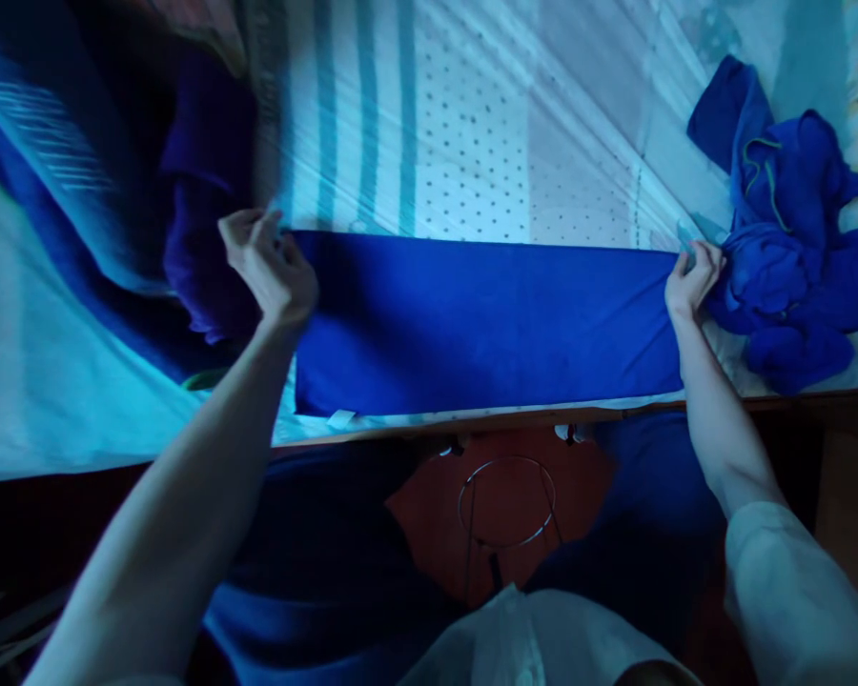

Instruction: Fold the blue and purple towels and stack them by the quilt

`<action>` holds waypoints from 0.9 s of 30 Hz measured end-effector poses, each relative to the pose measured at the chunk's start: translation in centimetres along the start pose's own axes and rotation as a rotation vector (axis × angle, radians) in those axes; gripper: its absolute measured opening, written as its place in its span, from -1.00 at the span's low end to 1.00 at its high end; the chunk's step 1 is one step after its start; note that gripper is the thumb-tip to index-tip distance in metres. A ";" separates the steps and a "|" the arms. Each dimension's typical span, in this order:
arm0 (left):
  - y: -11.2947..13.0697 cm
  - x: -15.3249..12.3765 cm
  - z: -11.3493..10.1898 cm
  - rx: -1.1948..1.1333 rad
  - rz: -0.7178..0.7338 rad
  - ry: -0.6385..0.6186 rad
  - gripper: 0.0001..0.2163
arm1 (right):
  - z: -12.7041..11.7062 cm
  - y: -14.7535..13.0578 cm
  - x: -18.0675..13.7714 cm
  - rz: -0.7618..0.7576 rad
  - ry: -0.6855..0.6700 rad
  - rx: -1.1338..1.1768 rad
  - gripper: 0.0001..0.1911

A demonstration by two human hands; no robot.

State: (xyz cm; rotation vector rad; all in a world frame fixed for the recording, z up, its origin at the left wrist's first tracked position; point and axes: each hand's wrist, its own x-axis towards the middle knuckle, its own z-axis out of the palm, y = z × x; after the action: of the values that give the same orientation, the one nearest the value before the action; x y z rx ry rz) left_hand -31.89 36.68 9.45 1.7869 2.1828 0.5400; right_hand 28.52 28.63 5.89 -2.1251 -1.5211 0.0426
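A blue cloth (486,319), folded into a long flat strip, lies along the near edge of the bed. A small white tag shows at its lower left edge. My left hand (275,272) is closed at the cloth's far left corner, with its fingers curled and the fingertips partly hidden. At the far right corner, my right hand (692,276) pinches the cloth's edge. Just beyond that hand lies a crumpled blue garment (793,257) with a thin yellow-green trim.
A patterned bedsheet (472,133) with stripes and dots spreads beneath, creased towards my right hand. Dark blue clothes (64,143) and a purple cloth (211,200) are heaped at the left. Below the wooden bed edge (472,422), a round wire frame (507,457) stands between my legs.
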 end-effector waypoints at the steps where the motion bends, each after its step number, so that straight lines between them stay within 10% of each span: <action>1: 0.6 -0.8 0.5 -0.009 0.067 -0.023 -0.57 | 0.2 -1.8 -0.6 -0.046 -0.013 -0.025 -0.54; 8: 7.0 -8.0 5.8 -0.052 0.495 -0.374 -0.38 | 6.3 -21.1 -10.2 -0.414 -0.495 0.038 -0.35; 11: 6.7 -8.3 6.1 -0.043 0.478 -0.377 -0.37 | 8.1 -24.8 -12.9 -0.481 -0.626 0.063 -0.28; 14: 4.6 -6.9 4.3 -0.022 0.327 -0.286 -0.36 | 7.5 -22.1 -12.1 -0.431 -0.616 0.023 -0.28; 22: 2.0 -4.4 0.4 0.081 0.100 -0.271 -0.36 | 0.1 -4.4 -5.2 -0.036 -0.406 -0.318 -0.33; 27: 6.0 -6.1 1.9 0.042 0.050 -0.273 -0.34 | 0.6 -8.8 -5.6 0.031 -0.391 -0.343 -0.32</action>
State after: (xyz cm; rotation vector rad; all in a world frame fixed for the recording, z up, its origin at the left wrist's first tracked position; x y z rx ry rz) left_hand -24.52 31.95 10.23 1.8202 1.9822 0.2440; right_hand 18.56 25.96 7.67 -2.5227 -1.8235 0.2358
